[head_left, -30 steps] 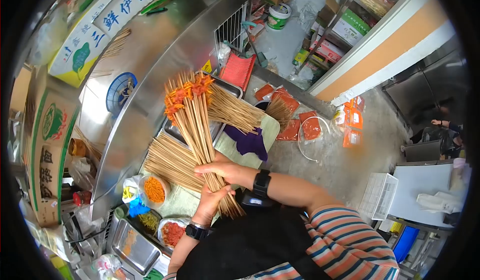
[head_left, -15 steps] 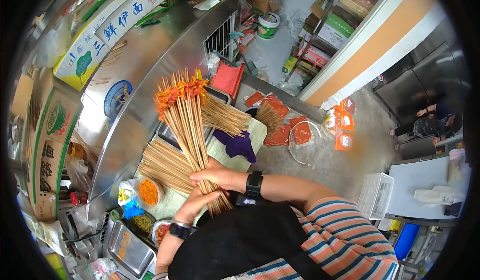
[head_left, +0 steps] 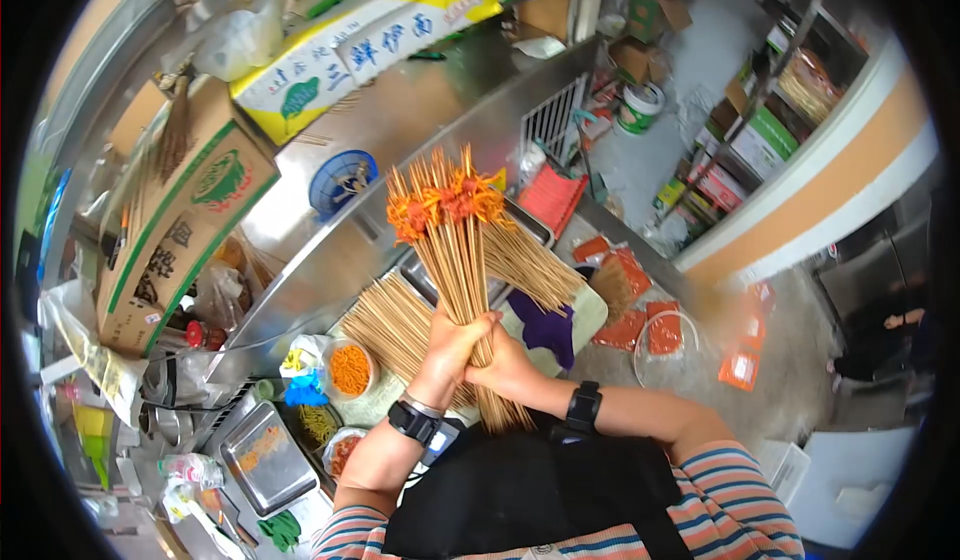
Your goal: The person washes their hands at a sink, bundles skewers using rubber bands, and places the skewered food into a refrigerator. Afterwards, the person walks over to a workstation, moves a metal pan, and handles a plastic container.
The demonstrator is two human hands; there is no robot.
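Note:
A thick bundle of wooden skewers (head_left: 462, 270), tipped with orange-red pieces of food, stands in front of me with its food end pointing up and away. My left hand (head_left: 452, 352) is wrapped round the sticks from the left side. From the right, my right hand (head_left: 508, 365) closes on the same bundle, the two hands touching. Bare stick ends poke out below them. Behind the bundle, more skewers (head_left: 385, 328) lie on the left, and another pile (head_left: 530, 268) rests by a metal tray on the right. A purple cloth (head_left: 543, 332) lies beside that pile.
On the left stand a tub of orange bits (head_left: 350, 370) and a metal tray (head_left: 268, 460). A steel counter (head_left: 420, 110) holds a blue basket (head_left: 343, 182) and cardboard boxes (head_left: 190, 215). Orange-red packets (head_left: 664, 328) lie on the floor at right. Another person is partly visible far right.
The view has swung, so the surroundings sit further right. The skewer bundle has become more upright. My left hand has moved higher on the sticks, and both hands still hold it.

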